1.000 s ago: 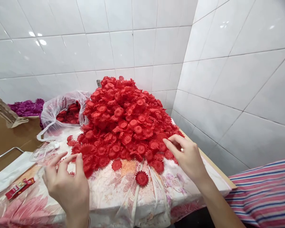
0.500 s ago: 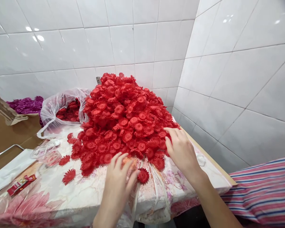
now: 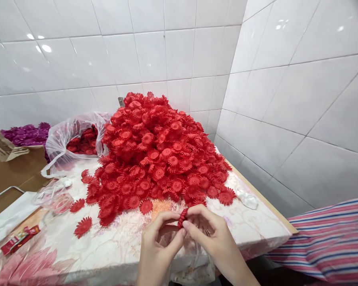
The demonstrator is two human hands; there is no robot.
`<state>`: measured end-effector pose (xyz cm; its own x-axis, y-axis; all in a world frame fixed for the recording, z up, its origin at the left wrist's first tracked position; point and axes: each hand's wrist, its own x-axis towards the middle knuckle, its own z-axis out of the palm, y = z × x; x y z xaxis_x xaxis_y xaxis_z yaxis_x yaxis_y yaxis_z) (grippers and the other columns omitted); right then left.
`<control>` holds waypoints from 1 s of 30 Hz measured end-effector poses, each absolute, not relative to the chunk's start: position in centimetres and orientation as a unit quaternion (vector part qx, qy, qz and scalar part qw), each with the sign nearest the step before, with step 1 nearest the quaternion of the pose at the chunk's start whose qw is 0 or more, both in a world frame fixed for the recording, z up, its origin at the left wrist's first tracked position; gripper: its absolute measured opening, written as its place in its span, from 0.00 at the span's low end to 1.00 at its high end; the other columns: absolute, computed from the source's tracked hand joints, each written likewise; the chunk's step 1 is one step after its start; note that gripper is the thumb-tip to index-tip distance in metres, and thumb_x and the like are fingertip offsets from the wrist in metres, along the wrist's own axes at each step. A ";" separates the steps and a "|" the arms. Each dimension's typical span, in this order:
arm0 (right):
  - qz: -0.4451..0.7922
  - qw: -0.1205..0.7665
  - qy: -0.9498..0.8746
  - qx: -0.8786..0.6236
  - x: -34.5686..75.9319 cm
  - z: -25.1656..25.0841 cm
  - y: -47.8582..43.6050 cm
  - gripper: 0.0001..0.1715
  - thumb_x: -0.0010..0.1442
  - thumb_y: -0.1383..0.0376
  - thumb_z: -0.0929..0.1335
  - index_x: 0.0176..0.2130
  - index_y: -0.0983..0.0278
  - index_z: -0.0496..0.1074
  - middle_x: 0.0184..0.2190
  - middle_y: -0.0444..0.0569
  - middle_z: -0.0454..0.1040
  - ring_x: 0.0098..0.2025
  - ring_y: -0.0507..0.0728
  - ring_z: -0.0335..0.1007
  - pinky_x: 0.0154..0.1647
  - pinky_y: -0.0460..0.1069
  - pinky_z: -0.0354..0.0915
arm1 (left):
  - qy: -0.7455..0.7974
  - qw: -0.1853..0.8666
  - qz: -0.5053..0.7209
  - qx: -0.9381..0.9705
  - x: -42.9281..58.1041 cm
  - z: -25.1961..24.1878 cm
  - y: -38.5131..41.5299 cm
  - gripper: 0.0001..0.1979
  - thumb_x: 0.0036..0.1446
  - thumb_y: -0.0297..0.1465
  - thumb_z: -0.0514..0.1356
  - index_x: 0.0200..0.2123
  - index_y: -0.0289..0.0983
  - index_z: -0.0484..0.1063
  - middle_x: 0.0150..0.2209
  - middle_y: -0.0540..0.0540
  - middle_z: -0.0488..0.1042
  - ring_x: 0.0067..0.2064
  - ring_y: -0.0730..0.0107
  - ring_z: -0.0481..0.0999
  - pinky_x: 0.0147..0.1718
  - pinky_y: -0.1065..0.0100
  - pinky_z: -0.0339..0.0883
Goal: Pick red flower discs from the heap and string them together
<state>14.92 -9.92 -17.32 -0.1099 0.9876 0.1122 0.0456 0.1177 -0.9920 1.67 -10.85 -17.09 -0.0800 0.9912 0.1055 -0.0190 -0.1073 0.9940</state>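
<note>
A big heap of red fabric flower pieces (image 3: 158,151) covers the back of a table with a floral cloth (image 3: 113,246). Close to the front edge, my left hand (image 3: 158,248) and my right hand (image 3: 213,238) meet, fingers pinched together on one red flower piece (image 3: 182,217) held edge-on between them. Both hands are closed on it. Loose red flowers (image 3: 82,226) lie on the cloth to the left.
A clear plastic bag (image 3: 68,143) with more red flowers sits at the back left, with purple flowers (image 3: 26,134) in a cardboard box (image 3: 14,167) beyond it. White tiled walls close the back and right. Striped fabric (image 3: 328,238) lies at lower right.
My left hand picked the loose red flower off the cloth. My right hand left the heap and came down to meet it. Both now pinch that flower.
</note>
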 end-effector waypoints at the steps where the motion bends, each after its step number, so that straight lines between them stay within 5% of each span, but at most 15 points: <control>1: 0.496 0.505 -0.547 -0.447 14.9 -17.4 -9.8 0.09 0.56 0.59 0.68 0.34 0.63 0.70 0.28 0.44 0.71 0.30 0.53 0.68 0.31 0.45 0.64 | 0.472 0.485 0.555 0.484 1.8 -17.0 -10.9 0.09 0.44 0.30 0.66 0.32 0.39 0.76 0.32 0.48 0.78 0.31 0.69 0.77 0.31 0.72 0.72; 5: 0.568 0.501 -0.514 -0.403 15.3 -17.5 -9.4 0.11 0.56 0.58 0.69 0.36 0.63 0.72 0.30 0.46 0.73 0.34 0.53 0.70 0.34 0.46 0.66 | 0.453 0.509 0.576 0.452 1.7 -16.8 -10.9 0.12 0.42 0.32 0.68 0.33 0.38 0.79 0.39 0.44 0.77 0.32 0.67 0.77 0.27 0.71 0.73; 11: 0.610 0.476 -0.507 -0.381 15.6 -17.3 -9.7 0.12 0.54 0.58 0.70 0.37 0.63 0.74 0.31 0.46 0.73 0.34 0.54 0.70 0.34 0.46 0.66 | 0.501 0.498 0.562 0.432 1.2 -16.9 -11.0 0.13 0.42 0.34 0.68 0.33 0.37 0.79 0.28 0.45 0.79 0.29 0.68 0.76 0.29 0.73 0.71; 30: 0.635 0.488 -0.495 -0.336 14.9 -16.6 -10.2 0.09 0.51 0.60 0.73 0.30 0.64 0.73 0.26 0.44 0.73 0.30 0.51 0.69 0.32 0.44 0.65 | 0.480 0.525 0.576 0.402 1.0 -16.4 -11.5 0.13 0.39 0.38 0.70 0.30 0.39 0.80 0.29 0.47 0.80 0.32 0.66 0.77 0.30 0.72 0.71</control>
<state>14.91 -10.25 -16.65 -0.2970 0.9532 0.0566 -0.2879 -0.0328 -0.9571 1.00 -11.54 -16.45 -0.1248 0.9914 -0.0400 -0.2189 0.0118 0.9757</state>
